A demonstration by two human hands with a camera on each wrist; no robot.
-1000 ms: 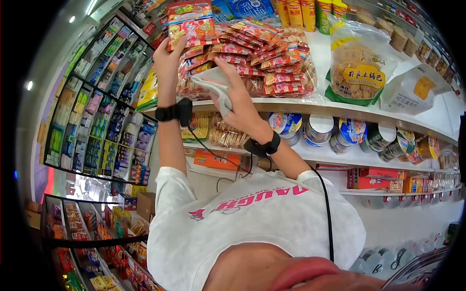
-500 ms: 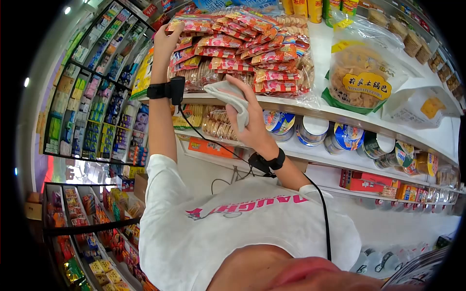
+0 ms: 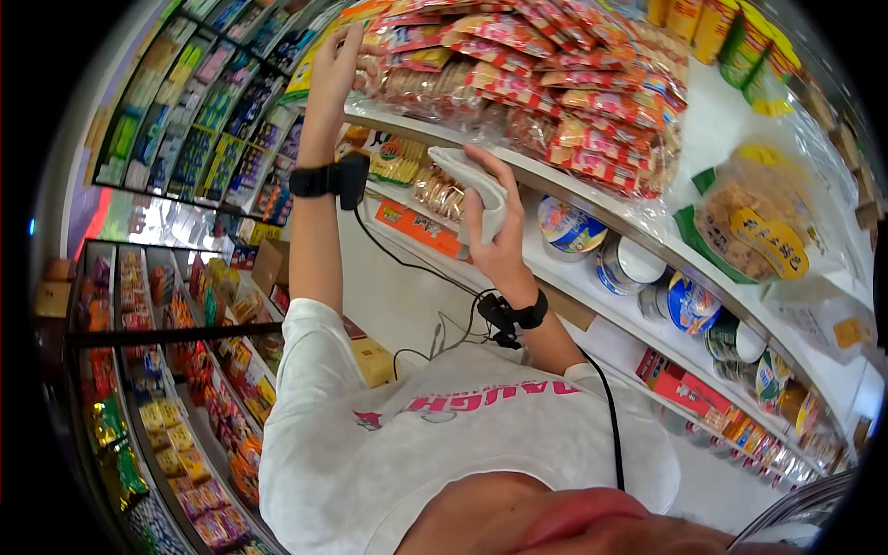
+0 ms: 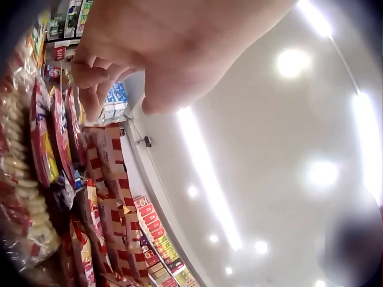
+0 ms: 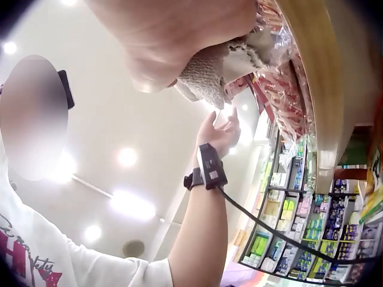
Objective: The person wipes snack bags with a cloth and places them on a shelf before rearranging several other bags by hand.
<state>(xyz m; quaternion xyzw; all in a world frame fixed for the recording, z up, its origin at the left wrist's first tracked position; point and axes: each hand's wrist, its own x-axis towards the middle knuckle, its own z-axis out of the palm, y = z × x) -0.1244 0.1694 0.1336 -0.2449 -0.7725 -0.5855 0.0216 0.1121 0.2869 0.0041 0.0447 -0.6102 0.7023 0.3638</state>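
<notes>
My left hand [image 3: 338, 79] is raised by the left end of the upper shelf, close to a heap of red snack packets [image 3: 555, 69]. Nothing is in it; in the left wrist view its fingers [image 4: 90, 78] bend loosely beside the packets. Lower and to the right, my right hand [image 3: 499, 236] holds a folded greyish-white cloth [image 3: 467, 176] between thumb and fingers, in front of the shelf edge. The right wrist view shows the textured cloth [image 5: 206, 78] bunched under that hand.
Tubs of instant noodles [image 3: 569, 227] line the lower shelf. A large clear bag of snacks [image 3: 758, 227] stands at the right on the upper shelf [image 3: 708, 120]. Racks of packaged goods [image 3: 171, 139] rise at the left. A black cable [image 3: 407, 264] hangs between the wrists.
My left hand has let go of a red snack packet on the heap and drawn back to its left. The right hand with the cloth has come down and right. The view has turned.
</notes>
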